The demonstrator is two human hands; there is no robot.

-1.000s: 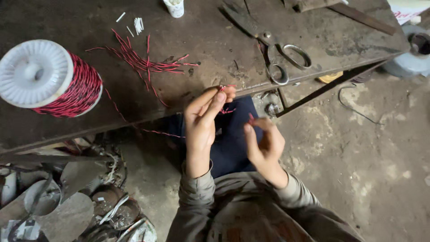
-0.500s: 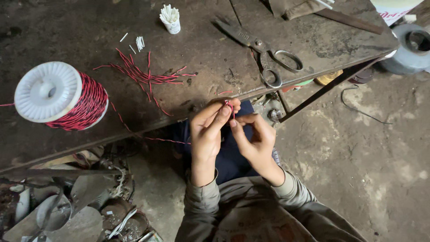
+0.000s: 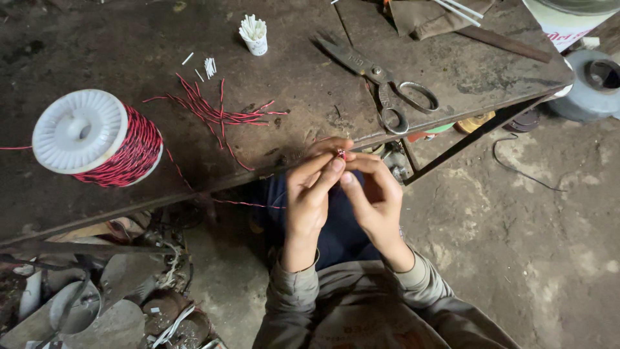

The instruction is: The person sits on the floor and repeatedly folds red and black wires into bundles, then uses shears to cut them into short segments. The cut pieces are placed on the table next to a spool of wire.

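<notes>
Two hands at bench edge: left hand (image 3: 309, 194) and right hand (image 3: 373, 197) pinch end of red-black twisted wire (image 3: 340, 154) between fingertips. Wire looks thin, light, pliable; best held near tip. Strand trails left toward spool (image 3: 97, 137). Cut wire pieces (image 3: 216, 113), shears (image 3: 381, 84) on dark worn workbench (image 3: 129, 39); dusty concrete floor (image 3: 536, 245).

We cannot make out the small red piece (image 3: 340, 154) pinched between our left hand (image 3: 309, 194) and right hand (image 3: 374, 194); fingertips cover most of it. At two o'clock, the grey round spool (image 3: 591, 84) runs off the edge.
</notes>
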